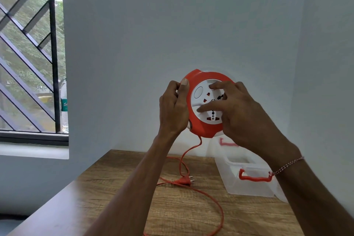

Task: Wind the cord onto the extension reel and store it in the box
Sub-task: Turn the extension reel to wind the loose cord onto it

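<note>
I hold a round orange extension reel (203, 128) with a white socket face upright above the table. My left hand (173, 110) grips its left rim, thumb on the orange edge. My right hand (237, 113) lies over the white face, its fingertips pressing on the socket disc. An orange cord (214, 205) hangs from the reel's bottom and loops loosely across the table. Its two-pin plug (183, 180) lies on the wood. A clear plastic box (247, 184) with orange handles stands open at the right, partly behind my right forearm.
The wooden table (118, 197) stands against a pale wall in a corner. A barred window (30, 53) is at the left, beyond the table's left edge. The box's lid is not plainly visible.
</note>
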Motion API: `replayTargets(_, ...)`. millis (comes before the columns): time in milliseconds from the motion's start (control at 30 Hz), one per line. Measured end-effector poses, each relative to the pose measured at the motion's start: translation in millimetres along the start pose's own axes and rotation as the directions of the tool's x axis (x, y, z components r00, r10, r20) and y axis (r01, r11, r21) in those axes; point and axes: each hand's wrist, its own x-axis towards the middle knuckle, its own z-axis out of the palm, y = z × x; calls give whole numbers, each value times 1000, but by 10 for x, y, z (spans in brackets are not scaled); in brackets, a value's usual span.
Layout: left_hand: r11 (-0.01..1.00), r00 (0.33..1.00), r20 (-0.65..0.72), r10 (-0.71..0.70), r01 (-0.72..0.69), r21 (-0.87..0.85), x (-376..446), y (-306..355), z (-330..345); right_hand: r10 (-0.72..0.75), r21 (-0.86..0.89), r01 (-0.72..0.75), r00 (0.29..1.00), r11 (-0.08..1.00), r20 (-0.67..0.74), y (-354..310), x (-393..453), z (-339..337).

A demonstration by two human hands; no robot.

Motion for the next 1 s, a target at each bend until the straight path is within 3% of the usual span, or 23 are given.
replayTargets(67, 1000, 1000, 3, 4, -4, 9, -3, -6, 6, 10, -73, -5, 998, 997, 58, -27, -8, -3)
replayTargets(267, 1000, 1000, 7, 20, -21, 15, -5, -21, 3, 40, -134, -41, 999, 990, -8, -65, -19, 41)
replayTargets(700, 1000, 1000, 26, 15, -15, -9, -12, 20, -2, 149, -28, -159, 962, 987, -228, 31, -47, 172)
replayTargets(867, 1000, 1000, 23, 14, -14, -1, -18, 31, 6, 227, 93, -209, 939, 973, -258, -11, -2, 152)
replayTargets(1000, 1000, 1000, 19, -2, 2, -17, -25, 62, 8, 193, 90, -174, 942, 981, -275, 13, 5, 148)
